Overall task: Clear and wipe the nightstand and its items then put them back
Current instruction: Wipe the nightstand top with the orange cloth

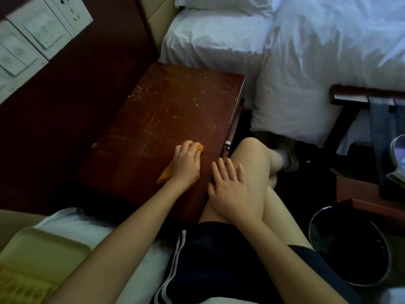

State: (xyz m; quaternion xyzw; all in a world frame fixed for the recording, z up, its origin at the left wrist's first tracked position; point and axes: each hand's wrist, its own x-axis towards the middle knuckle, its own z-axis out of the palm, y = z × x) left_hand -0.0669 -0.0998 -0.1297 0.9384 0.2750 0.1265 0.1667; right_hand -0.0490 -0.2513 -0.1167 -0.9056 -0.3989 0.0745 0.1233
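Clutching an orange cloth [164,174] on the nightstand [166,102], the left hand [186,161] curls; right hand [232,191] lies spread.

A bedroom: white-sheeted bed [219,40] beside a wooden nightstand [166,110], wall switches [39,29] above.

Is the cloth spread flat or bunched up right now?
Bunched. The left hand grips the cloth on the nightstand, and only crumpled orange ends show around the hand.
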